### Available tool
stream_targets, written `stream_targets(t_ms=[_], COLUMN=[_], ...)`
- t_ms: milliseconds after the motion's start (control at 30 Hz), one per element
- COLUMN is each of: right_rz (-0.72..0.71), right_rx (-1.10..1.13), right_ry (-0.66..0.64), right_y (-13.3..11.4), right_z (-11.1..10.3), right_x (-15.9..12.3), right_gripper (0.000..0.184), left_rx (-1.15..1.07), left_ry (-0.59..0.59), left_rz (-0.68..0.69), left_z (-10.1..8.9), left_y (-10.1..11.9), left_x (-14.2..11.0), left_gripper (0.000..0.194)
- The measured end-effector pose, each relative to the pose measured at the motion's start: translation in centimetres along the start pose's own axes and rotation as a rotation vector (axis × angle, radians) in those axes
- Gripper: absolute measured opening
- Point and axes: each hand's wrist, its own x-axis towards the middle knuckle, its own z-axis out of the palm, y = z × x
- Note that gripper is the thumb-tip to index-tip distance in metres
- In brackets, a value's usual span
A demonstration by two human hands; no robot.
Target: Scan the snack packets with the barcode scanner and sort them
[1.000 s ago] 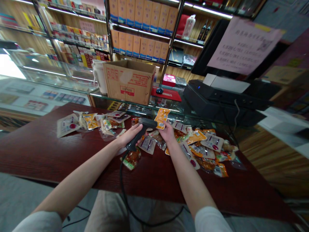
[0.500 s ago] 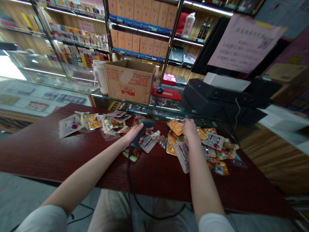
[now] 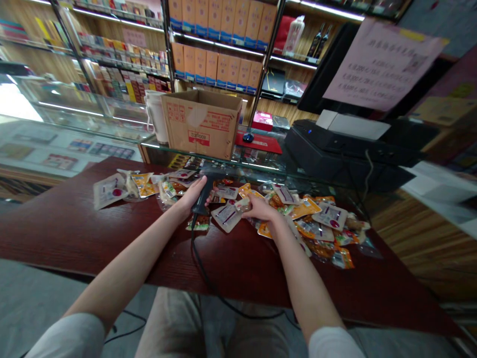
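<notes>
On the red-brown wooden table [image 3: 238,268], a small, see-through plastic packet [image 3: 243,204] lies at the nearer right hand's [image 3: 260,208] bent fingers; I can't tell if they pinch it. Left of it, the left hand [image 3: 192,198] holds a black plastic scanner [image 3: 203,197].

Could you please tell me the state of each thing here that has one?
Scanner: gripped in the left hand, handle tilted.
Cable: attached to the scanner, hanging slack over the edge of the table.
Right hand: fingers at the packets; firm grip unclear.
Packets: loosely heaped; seals too small to judge.
Cardboard box: open at the top.
Black machine: blue light lit.
Shelf lights: on.
</notes>
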Motion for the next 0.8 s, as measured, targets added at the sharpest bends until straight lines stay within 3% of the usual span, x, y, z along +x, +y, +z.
stream_targets(t_ms=[167,367,533,700,800], right_rz=[0.056,0.146,0.113,0.031,0.064], right_rx=[0.851,1.248,1.342,1.245,1.239], right_ry=[0.227,0.265,0.220,0.452,0.501], right_y=[1.5,0.6,-0.3,-1.0,-1.1], right_z=[0.7,0.6,0.4,1.0,1.0], right_x=[1.5,1.9,1.3,1.4,1.5], right_gripper=[0.049,0.044,0.044,0.050,0.055], left_rx=[0.001,-0.017,0.039,0.089,0.117], left_ry=[-0.106,-0.160,-0.230,-0.243,-0.252], left_rz=[-0.001,0.035,0.012,0.011,-0.011], left_z=[1.3,3.1,3.6,3.7,3.7], left_y=[0.0,-1.0,-1.5,-1.7,-1.8], left_x=[-1.3,-2.5,-3.1,-3.3,-3.3], left_gripper=[0.050,0.056,0.055,0.051,0.049])
